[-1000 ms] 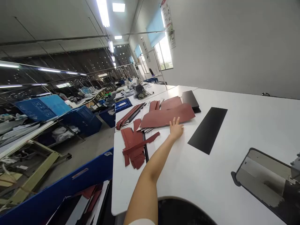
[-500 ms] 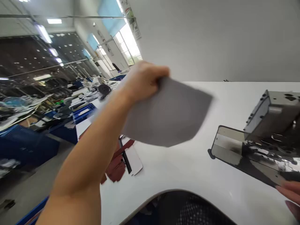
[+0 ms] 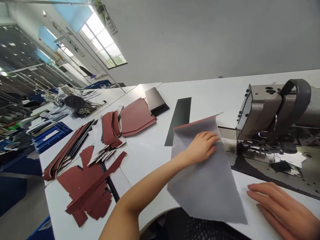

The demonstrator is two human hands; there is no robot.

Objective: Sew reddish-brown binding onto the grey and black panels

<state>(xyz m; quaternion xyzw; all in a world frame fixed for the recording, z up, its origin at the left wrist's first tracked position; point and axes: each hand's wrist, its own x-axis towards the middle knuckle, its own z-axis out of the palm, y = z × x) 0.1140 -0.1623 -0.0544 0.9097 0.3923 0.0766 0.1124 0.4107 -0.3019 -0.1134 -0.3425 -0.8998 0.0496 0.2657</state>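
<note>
A grey-backed sheet (image 3: 207,190) lies across the white table and overhangs the front edge, its far edge folded up to show a red face. On top of it rests my left hand (image 3: 203,146), palm down, fingers stretched out and lightly bent. Just right of the sheet, my right hand (image 3: 285,206) is open beside the sewing machine's metal bed, holding nothing. The sewing machine (image 3: 272,113) stands beyond it, with a small dark piece (image 3: 281,165) near its needle area. A dark strip (image 3: 178,116) lies partly behind the sheet.
Left on the table (image 3: 142,166) are red cut panels (image 3: 137,116), a dark stack (image 3: 156,100), red strips (image 3: 110,128) and a heap of red scraps (image 3: 87,180). A blue crate (image 3: 52,135) sits farther left. A grey wall (image 3: 200,40) rises behind.
The grey sheet, held up in my left hand before, now lies on the table with that hand flat on it. My right hand shows more fully, and the view has turned left.
</note>
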